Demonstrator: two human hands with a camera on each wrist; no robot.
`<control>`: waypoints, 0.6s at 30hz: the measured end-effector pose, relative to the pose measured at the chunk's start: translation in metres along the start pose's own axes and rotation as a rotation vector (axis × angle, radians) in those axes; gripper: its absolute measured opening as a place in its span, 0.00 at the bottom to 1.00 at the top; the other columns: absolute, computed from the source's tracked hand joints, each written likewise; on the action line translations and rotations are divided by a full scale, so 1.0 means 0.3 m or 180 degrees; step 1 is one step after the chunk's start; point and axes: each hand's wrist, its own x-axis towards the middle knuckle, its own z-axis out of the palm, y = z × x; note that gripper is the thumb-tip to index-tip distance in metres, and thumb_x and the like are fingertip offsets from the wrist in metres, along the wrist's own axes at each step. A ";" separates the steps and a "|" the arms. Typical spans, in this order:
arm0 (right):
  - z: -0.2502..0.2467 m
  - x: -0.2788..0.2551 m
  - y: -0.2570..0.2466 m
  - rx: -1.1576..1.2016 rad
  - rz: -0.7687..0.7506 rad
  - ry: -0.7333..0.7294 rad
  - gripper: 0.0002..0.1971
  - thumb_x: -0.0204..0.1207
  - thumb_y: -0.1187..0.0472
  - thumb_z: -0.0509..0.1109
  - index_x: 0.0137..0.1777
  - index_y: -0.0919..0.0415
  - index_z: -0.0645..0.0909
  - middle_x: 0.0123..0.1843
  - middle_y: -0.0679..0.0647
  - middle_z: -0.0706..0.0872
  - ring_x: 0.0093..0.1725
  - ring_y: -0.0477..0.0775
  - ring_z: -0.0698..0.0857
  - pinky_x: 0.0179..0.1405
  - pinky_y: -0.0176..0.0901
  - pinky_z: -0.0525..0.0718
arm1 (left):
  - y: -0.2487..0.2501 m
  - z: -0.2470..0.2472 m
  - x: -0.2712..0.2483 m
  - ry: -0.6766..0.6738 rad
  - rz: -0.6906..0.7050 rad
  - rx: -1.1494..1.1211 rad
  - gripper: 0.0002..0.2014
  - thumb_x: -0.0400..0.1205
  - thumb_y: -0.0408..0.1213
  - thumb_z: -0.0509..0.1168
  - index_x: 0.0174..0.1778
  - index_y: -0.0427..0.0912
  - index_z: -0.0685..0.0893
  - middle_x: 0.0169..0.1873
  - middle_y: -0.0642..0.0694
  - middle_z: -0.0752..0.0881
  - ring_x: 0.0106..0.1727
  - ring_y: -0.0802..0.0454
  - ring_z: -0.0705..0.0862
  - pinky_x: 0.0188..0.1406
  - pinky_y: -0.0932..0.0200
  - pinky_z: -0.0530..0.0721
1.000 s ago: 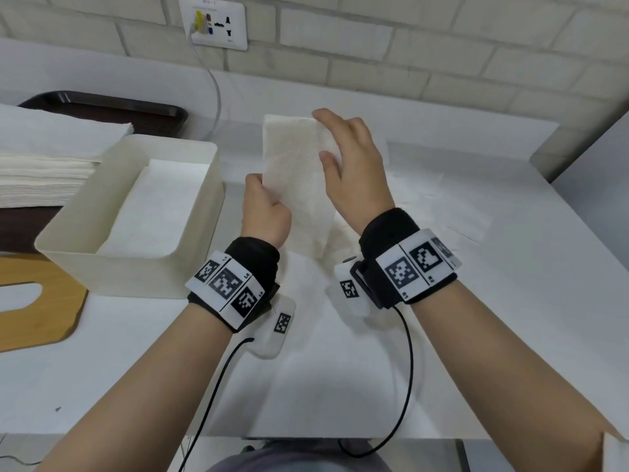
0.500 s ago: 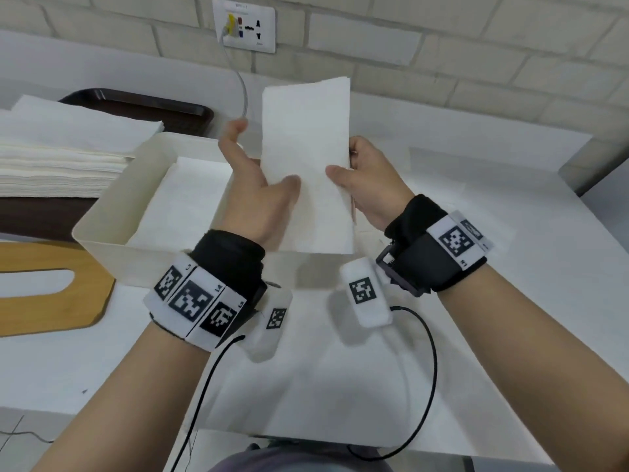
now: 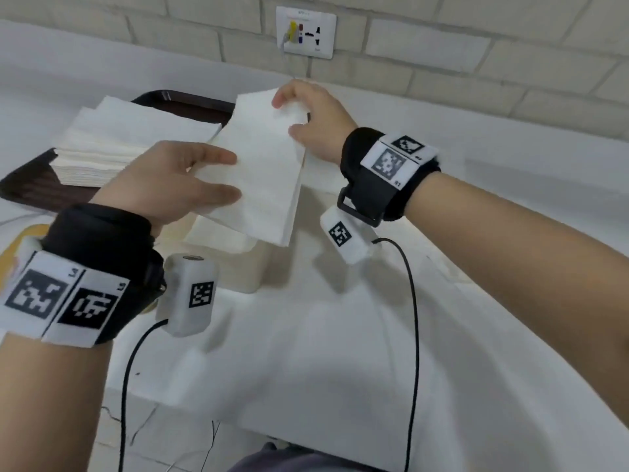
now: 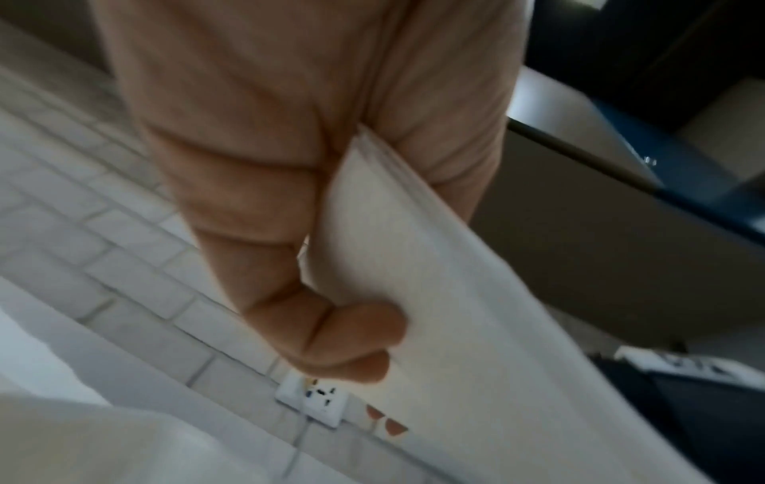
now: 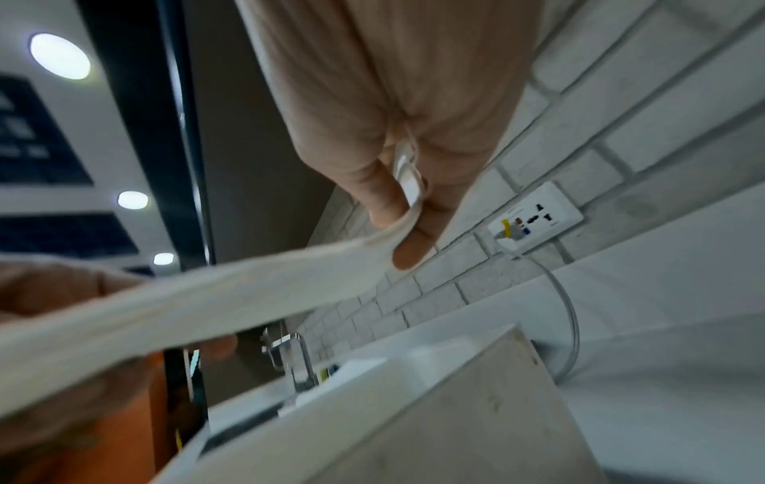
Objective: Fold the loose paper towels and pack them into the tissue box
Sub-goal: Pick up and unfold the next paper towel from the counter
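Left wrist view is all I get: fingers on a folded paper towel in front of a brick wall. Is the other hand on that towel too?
Observer: Yes. The right hand pinches the far end of the paper towel.
Operator: Where is the tissue box?
Observer: The tissue box stands open right below the towel, which is held above it and is not yet inside.
Operator: Are more towels waiting?
Observer: Yes, a stack of towels lies on a dark tray beyond the left hand.

A pale brick wall point(image 3: 442, 46) carries a white socket plate point(image 3: 305, 32) above a white counter point(image 3: 340, 335); round ceiling lights point(image 5: 60, 55) glow.
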 end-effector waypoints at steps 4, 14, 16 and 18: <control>0.085 0.084 -0.003 -0.0871 -0.0179 -0.0248 0.20 0.75 0.77 0.55 0.62 0.63 0.77 0.58 0.54 0.72 0.60 0.55 0.75 0.39 0.17 0.68 | -0.060 -0.011 0.038 0.0394 -0.0211 0.0670 0.21 0.74 0.33 0.72 0.64 0.49 0.81 0.63 0.47 0.81 0.61 0.47 0.80 0.59 0.58 0.73; 0.218 0.106 0.005 -0.2722 -0.0187 -0.1710 0.19 0.80 0.70 0.56 0.70 0.66 0.73 0.72 0.62 0.73 0.70 0.61 0.74 0.66 0.45 0.74 | -0.142 0.068 0.104 -0.0149 -0.0857 0.2011 0.26 0.70 0.30 0.75 0.65 0.42 0.79 0.59 0.43 0.77 0.58 0.45 0.76 0.51 0.55 0.76; 0.224 0.097 0.001 -0.3003 -0.0366 -0.1578 0.18 0.81 0.68 0.57 0.70 0.64 0.74 0.75 0.62 0.67 0.75 0.62 0.66 0.69 0.47 0.69 | -0.133 0.081 0.105 -0.0294 -0.0708 0.2573 0.26 0.70 0.34 0.75 0.66 0.40 0.80 0.64 0.40 0.77 0.66 0.43 0.74 0.59 0.53 0.76; 0.230 0.089 -0.003 -0.3161 -0.0815 -0.1214 0.17 0.79 0.67 0.59 0.66 0.62 0.78 0.76 0.59 0.63 0.75 0.63 0.61 0.69 0.48 0.65 | -0.126 0.087 0.102 -0.0282 -0.0415 0.3120 0.25 0.71 0.38 0.74 0.66 0.43 0.80 0.65 0.41 0.74 0.69 0.41 0.68 0.62 0.51 0.74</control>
